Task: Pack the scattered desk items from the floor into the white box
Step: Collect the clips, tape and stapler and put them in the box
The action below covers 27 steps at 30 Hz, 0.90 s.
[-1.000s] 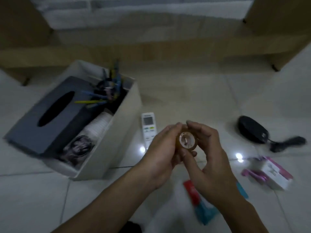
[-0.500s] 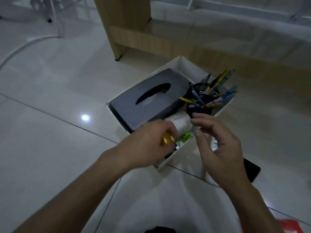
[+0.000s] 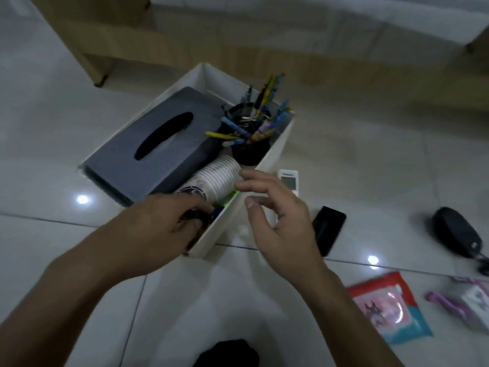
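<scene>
Head view, looking down at a tiled floor: a white box (image 3: 225, 234) is sitting left of centre, already holding a grey tissue box (image 3: 158, 144), a black pen cup (image 3: 251, 152) and a stack of paper cups (image 3: 219, 178) lying on its side. The left hand (image 3: 164, 223) is lying over the box's near corner, its fingers (image 3: 195, 221) curling down inside. Whether they are pinching anything cannot be told, since the tips are hidden in shadow. The right hand (image 3: 280, 215) is hovering just outside the box's right wall, its fingers (image 3: 254, 178) loosely spread and holding nothing. A white remote (image 3: 289, 181) is lying on the floor just beyond those fingertips, partly covered by them, its long axis running near to far alongside the box wall. A flat black item (image 3: 328, 229) is lying just right of the same hand. A dark case (image 3: 455, 234) and a red and teal packet (image 3: 389, 305) are lying farther right, well apart from the box. Every loose item is lying right of the box, so the right hand is likely the better placed for the next pick.
</scene>
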Available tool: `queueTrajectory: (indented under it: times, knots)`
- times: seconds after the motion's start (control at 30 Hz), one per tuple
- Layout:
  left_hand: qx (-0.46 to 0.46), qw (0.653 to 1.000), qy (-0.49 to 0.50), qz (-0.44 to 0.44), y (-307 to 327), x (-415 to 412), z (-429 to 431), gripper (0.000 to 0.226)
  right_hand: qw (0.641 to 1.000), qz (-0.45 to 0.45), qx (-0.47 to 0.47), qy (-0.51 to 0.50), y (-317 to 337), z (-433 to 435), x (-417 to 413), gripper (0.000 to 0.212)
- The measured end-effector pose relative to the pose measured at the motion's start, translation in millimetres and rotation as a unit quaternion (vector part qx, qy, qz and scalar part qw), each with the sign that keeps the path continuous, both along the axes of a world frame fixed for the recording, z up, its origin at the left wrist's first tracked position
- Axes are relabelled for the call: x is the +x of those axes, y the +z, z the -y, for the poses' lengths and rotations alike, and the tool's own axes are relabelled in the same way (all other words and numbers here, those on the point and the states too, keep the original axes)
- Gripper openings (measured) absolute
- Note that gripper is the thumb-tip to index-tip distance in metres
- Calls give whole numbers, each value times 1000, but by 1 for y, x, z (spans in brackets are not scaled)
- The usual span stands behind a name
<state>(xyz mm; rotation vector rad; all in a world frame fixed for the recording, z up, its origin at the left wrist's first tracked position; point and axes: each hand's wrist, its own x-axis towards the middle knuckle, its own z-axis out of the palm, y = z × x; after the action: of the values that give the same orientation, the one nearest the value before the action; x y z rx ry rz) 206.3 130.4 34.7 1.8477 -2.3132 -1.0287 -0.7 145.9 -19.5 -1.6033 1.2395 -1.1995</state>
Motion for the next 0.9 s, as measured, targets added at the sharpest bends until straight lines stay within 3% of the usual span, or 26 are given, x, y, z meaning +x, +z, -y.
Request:
queueTrajectory:
  times: [0.1,0.2,0.27,0.37,0.47,0.5,0.57,0.7,0.8,0.9]
  knots:
    - [-115,976,120,-139,4,-29,-8,18,999,17,21,-36,-3,-15,-5,30]
    - [-121,946,136,-269,4,-69,-19,18,996,13,47,-71,-9,-32,-18,28]
    - [-86,949,94,-289,-8,-95,-26,20,993,-4,44,-112,-15,-43,-30,27]
    - [-18,960,59,-273,-39,-125,-32,19,960,-58,63,-268,-24,-55,-49,19]
    - [31,967,49,-247,-73,-144,-32,18,904,-87,197,-368,-41,-56,-71,38]
    - [41,970,44,-237,-82,-148,-31,19,895,-88,250,-359,-51,-55,-78,41]
    - [57,971,41,-226,-95,-155,-30,23,888,-87,305,-333,-69,-50,-91,26]
    - [93,968,32,-233,-92,-167,-31,35,894,-1,305,-329,-66,-53,-98,15]
    - [116,938,64,-319,-67,-166,-31,33,920,66,252,-292,-31,-60,-84,9]
    - [60,919,100,-377,-29,-146,-27,42,961,48,146,-228,13,-55,-61,11]
